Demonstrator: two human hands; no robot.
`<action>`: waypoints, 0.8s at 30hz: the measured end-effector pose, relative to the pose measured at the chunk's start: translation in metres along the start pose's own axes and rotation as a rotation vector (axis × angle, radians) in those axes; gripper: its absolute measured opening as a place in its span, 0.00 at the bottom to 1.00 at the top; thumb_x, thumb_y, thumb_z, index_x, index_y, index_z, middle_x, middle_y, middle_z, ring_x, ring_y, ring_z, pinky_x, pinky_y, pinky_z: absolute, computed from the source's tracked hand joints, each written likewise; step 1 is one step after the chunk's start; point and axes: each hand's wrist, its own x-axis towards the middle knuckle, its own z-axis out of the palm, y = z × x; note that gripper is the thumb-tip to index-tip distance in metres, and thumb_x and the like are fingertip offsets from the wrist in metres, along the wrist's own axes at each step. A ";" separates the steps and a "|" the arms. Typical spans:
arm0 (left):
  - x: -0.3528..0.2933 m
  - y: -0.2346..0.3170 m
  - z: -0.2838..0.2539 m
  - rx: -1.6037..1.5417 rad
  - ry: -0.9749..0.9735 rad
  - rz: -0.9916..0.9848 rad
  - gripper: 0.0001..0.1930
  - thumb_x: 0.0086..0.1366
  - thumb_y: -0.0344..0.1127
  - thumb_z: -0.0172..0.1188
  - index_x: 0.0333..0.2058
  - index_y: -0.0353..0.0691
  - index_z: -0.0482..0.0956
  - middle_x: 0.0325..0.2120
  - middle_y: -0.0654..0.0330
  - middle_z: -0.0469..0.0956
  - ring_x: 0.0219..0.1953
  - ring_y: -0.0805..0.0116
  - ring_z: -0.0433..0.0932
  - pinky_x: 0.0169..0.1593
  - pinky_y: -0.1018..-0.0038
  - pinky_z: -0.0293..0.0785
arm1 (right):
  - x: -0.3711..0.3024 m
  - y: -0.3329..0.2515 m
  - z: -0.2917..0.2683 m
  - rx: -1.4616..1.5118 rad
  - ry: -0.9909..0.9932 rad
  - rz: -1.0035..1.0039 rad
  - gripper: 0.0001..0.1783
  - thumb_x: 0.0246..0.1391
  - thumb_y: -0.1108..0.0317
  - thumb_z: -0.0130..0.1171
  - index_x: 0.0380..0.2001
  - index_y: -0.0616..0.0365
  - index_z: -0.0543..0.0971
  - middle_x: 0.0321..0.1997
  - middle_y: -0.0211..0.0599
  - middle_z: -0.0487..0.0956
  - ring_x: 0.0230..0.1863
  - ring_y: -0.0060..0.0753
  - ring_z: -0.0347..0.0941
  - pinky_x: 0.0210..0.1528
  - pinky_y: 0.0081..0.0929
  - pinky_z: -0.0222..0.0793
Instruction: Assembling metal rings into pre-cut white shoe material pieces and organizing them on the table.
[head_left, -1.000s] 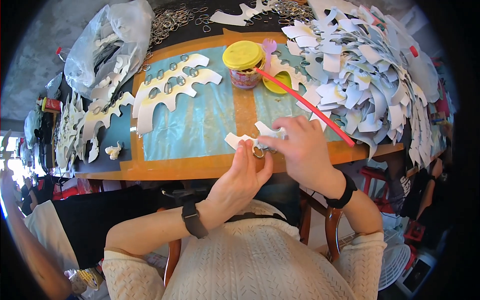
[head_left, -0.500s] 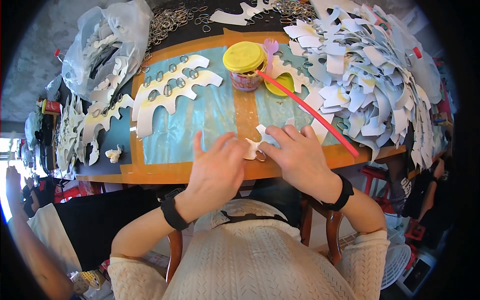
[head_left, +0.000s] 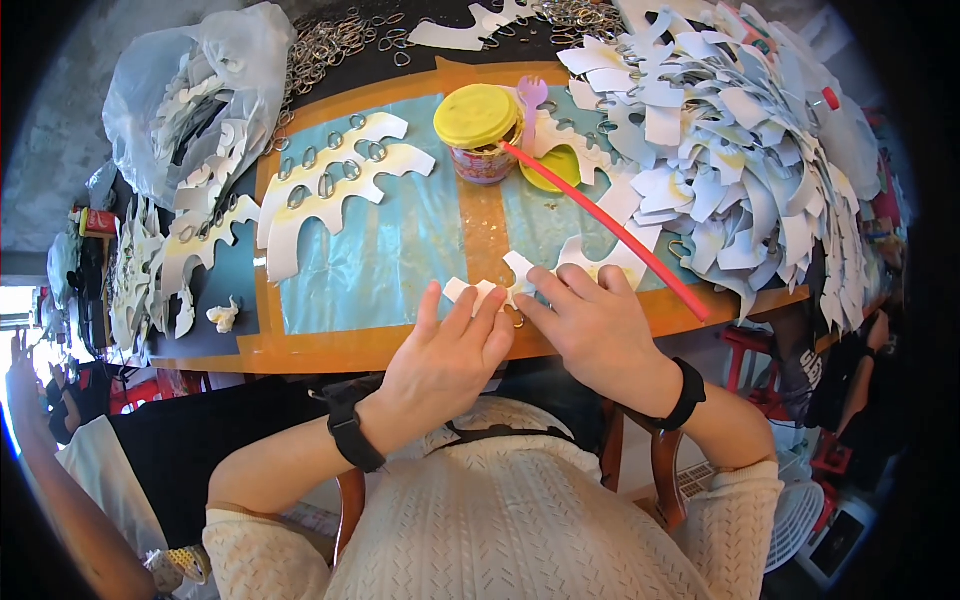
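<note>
A white scalloped strip [head_left: 517, 266] lies near the table's front edge, partly covered by my fingers. Bent inward, my left hand [head_left: 452, 345] presses its fingertips onto the left end of this strip, with the thumb tucked close beside them. My right hand [head_left: 605, 325] grips the strip's middle, thumb and index finger close together. An oval metal ring [head_left: 517, 318] shows between the two hands, at the strip's near edge. To the right, the strip runs on behind my right fingers. What lies under my left fingertips is hidden.
Finished-looking strips with rings [head_left: 345, 180] lie at the left on blue film. A yellow-lidded tub [head_left: 480, 150] stands mid-table, a red tube [head_left: 610, 230] slanting rightward from it. White pieces [head_left: 720, 150] heap at the right; loose rings [head_left: 330, 45] and a plastic bag [head_left: 200, 90] lie far left.
My left hand has moved right and its raised fingers have come down onto the strip's left end. My right hand stays on the strip, almost in place.
</note>
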 end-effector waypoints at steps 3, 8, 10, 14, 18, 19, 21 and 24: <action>0.002 -0.001 -0.006 0.121 -0.037 0.086 0.14 0.55 0.33 0.52 0.42 0.41 0.71 0.52 0.59 0.71 0.50 0.64 0.71 0.59 0.50 0.51 | -0.001 -0.002 0.001 -0.111 0.010 -0.033 0.14 0.42 0.69 0.53 0.34 0.62 0.77 0.42 0.34 0.70 0.41 0.27 0.65 0.35 0.27 0.59; 0.000 -0.001 -0.006 0.451 -0.046 0.231 0.13 0.57 0.37 0.49 0.42 0.45 0.70 0.52 0.55 0.70 0.50 0.65 0.69 0.60 0.56 0.50 | -0.003 -0.005 0.005 -0.105 0.033 -0.028 0.11 0.42 0.69 0.54 0.31 0.60 0.77 0.39 0.31 0.70 0.41 0.26 0.65 0.34 0.27 0.57; 0.000 -0.002 -0.007 0.501 -0.060 0.274 0.13 0.58 0.37 0.49 0.42 0.45 0.70 0.52 0.55 0.70 0.50 0.65 0.69 0.60 0.57 0.50 | 0.000 -0.002 0.004 -0.109 0.052 -0.043 0.11 0.42 0.69 0.54 0.31 0.60 0.77 0.40 0.32 0.71 0.41 0.26 0.65 0.35 0.27 0.57; 0.002 -0.003 -0.009 0.593 -0.061 0.361 0.14 0.58 0.39 0.48 0.43 0.45 0.69 0.51 0.54 0.70 0.52 0.64 0.68 0.60 0.59 0.52 | 0.000 0.002 0.004 -0.124 0.103 -0.106 0.12 0.43 0.68 0.54 0.33 0.60 0.77 0.44 0.33 0.72 0.40 0.27 0.65 0.36 0.27 0.58; 0.001 -0.002 -0.002 0.535 -0.048 0.318 0.15 0.58 0.38 0.49 0.44 0.45 0.69 0.51 0.54 0.70 0.51 0.64 0.68 0.59 0.59 0.53 | 0.003 0.006 0.005 -0.131 0.106 -0.128 0.13 0.44 0.68 0.53 0.36 0.60 0.76 0.46 0.34 0.72 0.40 0.28 0.65 0.37 0.28 0.59; 0.001 -0.002 -0.001 0.489 -0.052 0.288 0.15 0.57 0.38 0.50 0.44 0.44 0.69 0.51 0.54 0.70 0.50 0.64 0.68 0.58 0.59 0.54 | 0.004 0.007 0.005 -0.132 0.106 -0.142 0.13 0.45 0.68 0.53 0.36 0.59 0.76 0.46 0.33 0.72 0.40 0.28 0.65 0.38 0.28 0.59; 0.000 -0.003 -0.002 0.443 -0.058 0.256 0.15 0.57 0.38 0.50 0.44 0.44 0.69 0.51 0.53 0.70 0.50 0.64 0.69 0.58 0.59 0.55 | 0.005 0.007 0.004 -0.131 0.106 -0.159 0.14 0.45 0.68 0.53 0.37 0.59 0.76 0.46 0.33 0.72 0.40 0.28 0.65 0.38 0.28 0.60; 0.001 -0.003 -0.003 0.409 -0.047 0.255 0.15 0.56 0.37 0.51 0.43 0.44 0.69 0.52 0.53 0.69 0.49 0.64 0.69 0.57 0.58 0.56 | 0.005 0.009 0.004 -0.184 0.120 -0.176 0.14 0.46 0.68 0.52 0.37 0.58 0.77 0.46 0.32 0.71 0.40 0.28 0.64 0.38 0.28 0.60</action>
